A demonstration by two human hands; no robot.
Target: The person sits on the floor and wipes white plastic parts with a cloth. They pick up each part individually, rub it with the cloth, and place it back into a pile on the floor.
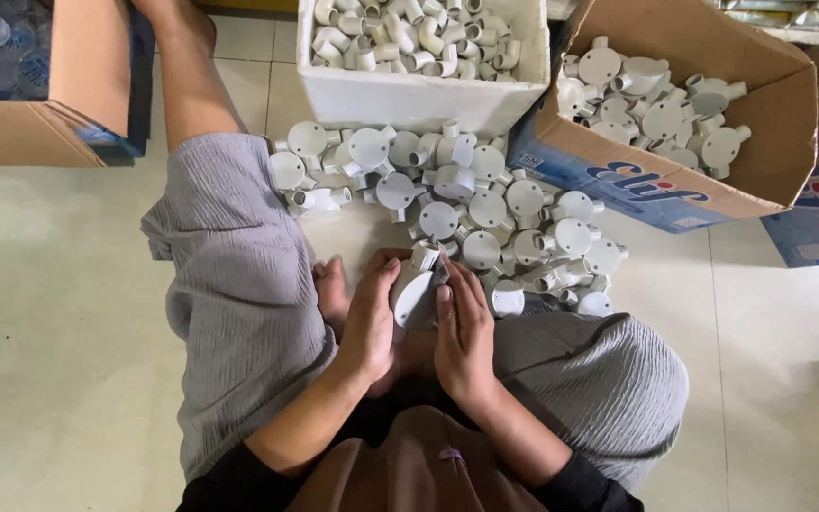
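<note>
A white round junction box (416,289) is held between both hands above the lap, just in front of the pile of like boxes (457,209) on the tiled floor (59,313). It is gripped from both sides: the left hand (369,318) is wrapped around its left flank, thumb up near the top, and the right hand (464,327) is pressed against its right flank, fingers (445,296) laid along the rim. Both hands are thus closed on the same piece. The box is tilted, so that its long axis runs from the round body, low and toward the left palm, up to the short pipe socket (426,254), which points away from the body toward the pile. The socket end lies beyond the fingertips of both hands, slightly nearer the right thumb; something small and dark is seen at that thumb, but what it is cannot be told. The pile is spread between the knees, reaching toward the right knee. Beyond it, a white foam box (419,95) filled with elbow fittings (409,33) is set against a cardboard carton (770,123) holding more junction boxes. Another carton (40,133) stands at the far left, beside the left leg.
</note>
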